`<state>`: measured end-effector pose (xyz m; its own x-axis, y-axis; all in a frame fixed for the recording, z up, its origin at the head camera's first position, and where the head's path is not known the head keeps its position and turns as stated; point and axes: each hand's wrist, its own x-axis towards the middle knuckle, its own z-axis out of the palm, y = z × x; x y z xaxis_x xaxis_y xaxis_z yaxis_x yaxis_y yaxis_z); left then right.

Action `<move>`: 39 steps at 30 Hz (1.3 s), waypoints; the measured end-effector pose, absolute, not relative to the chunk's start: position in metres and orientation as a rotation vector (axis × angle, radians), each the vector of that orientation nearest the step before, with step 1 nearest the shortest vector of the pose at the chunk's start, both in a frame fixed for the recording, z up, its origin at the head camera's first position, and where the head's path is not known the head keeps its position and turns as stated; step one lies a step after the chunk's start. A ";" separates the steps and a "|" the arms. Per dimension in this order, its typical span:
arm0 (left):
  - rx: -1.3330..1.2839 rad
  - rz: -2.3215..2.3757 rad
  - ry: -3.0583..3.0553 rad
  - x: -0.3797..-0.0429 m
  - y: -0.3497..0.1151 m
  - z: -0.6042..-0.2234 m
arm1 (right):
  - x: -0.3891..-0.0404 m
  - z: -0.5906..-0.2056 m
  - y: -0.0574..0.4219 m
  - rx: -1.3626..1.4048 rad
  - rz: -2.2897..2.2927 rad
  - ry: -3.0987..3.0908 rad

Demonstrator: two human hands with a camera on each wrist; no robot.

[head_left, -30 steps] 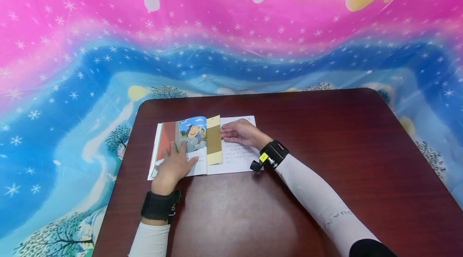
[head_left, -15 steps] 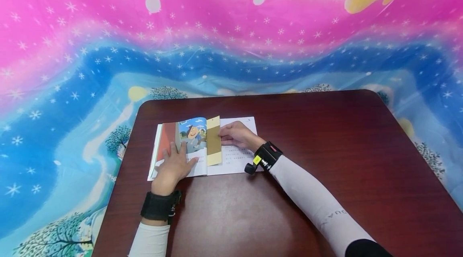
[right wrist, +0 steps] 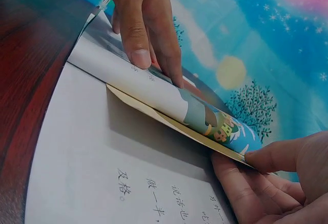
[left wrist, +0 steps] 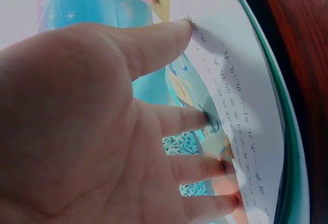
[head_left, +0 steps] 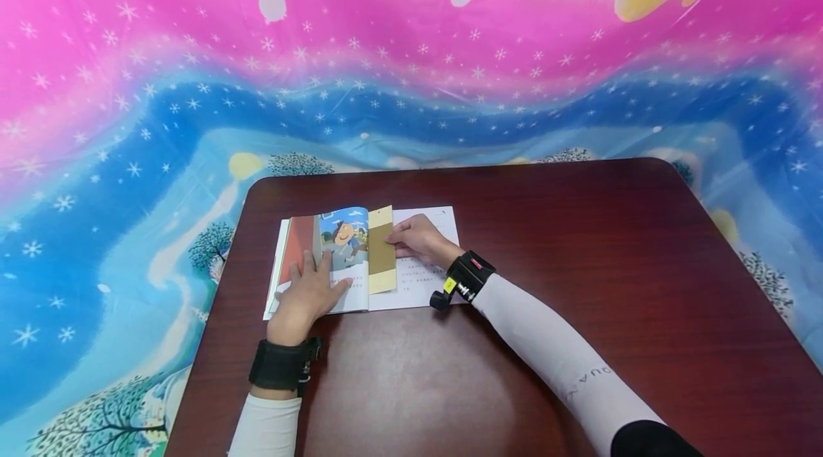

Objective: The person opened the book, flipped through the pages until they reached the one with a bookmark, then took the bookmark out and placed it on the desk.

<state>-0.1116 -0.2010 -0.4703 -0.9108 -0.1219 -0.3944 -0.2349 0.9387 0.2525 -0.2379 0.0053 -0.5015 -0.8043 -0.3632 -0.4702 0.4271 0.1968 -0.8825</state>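
An illustrated book (head_left: 418,293) lies open on the table, with a cartoon figure on its left page and print on the right one. Along the fold stands a cream-and-brown bookmark (head_left: 381,257), its right edge lifted off the page in the right wrist view. My right hand (head_left: 424,237) pinches that edge, thumb on top and fingers beneath. Across the left page rests my left hand (head_left: 308,298), its fingers spread; in the left wrist view the thumb (left wrist: 164,42) and fingertips touch the paper.
The dark reddish-brown table (head_left: 579,243) extends to the right of the book and in front of it. A pink and blue snowflake-patterned cloth (head_left: 411,86) hangs behind the table. Each wrist wears a black strap (head_left: 281,364).
My right hand has moved slightly left; its fingers have closed from lying straight beside the bookmark to pinching its right edge. The left hand stays on the left page.
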 end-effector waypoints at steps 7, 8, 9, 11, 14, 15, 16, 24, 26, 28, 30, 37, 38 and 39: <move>-0.265 0.418 2.708 -0.114 -0.201 -0.471 | -0.241 -0.501 0.008 0.067 -1.604 1.946; -0.265 0.419 2.708 -0.114 -0.201 -0.471 | -0.242 -0.501 0.009 0.070 -1.598 1.954; -0.265 0.421 2.707 -0.114 -0.200 -0.471 | -0.242 -0.501 0.011 0.073 -1.594 1.958; -0.268 0.424 2.703 -0.115 -0.200 -0.471 | -0.244 -0.501 0.015 0.076 -1.589 1.965; -0.271 0.428 2.701 -0.115 -0.198 -0.471 | -0.245 -0.501 0.024 0.070 -1.576 1.983; -0.274 0.427 2.700 -0.115 -0.198 -0.471 | -0.246 -0.500 0.027 0.071 -1.574 1.989; -0.275 0.425 2.701 -0.115 -0.198 -0.471 | -0.247 -0.500 0.031 0.074 -1.572 1.991; -0.260 0.416 2.716 -0.114 -0.198 -0.472 | -0.252 -0.492 0.070 0.073 -1.607 1.934; -0.257 0.422 2.720 -0.113 -0.199 -0.472 | -0.252 -0.488 0.080 0.065 -1.620 1.923; -0.256 0.425 2.723 -0.113 -0.199 -0.471 | -0.251 -0.485 0.092 0.064 -1.623 1.928; -0.257 0.428 2.725 -0.113 -0.199 -0.472 | -0.250 -0.482 0.103 0.072 -1.612 1.944; -0.258 0.423 2.724 -0.113 -0.200 -0.473 | -0.250 -0.474 0.148 0.086 -1.577 1.988; -0.260 0.423 2.723 -0.113 -0.201 -0.473 | -0.251 -0.474 0.155 0.071 -1.568 2.001; -0.263 0.424 2.722 -0.112 -0.201 -0.473 | -0.252 -0.473 0.161 0.056 -1.554 2.020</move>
<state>-0.1123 -0.2010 -0.4728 -0.9133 -0.1241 -0.3879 -0.2362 0.9374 0.2561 -0.2519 0.1613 -0.4729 -0.8289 -0.3083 -0.4668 0.3723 0.3189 -0.8716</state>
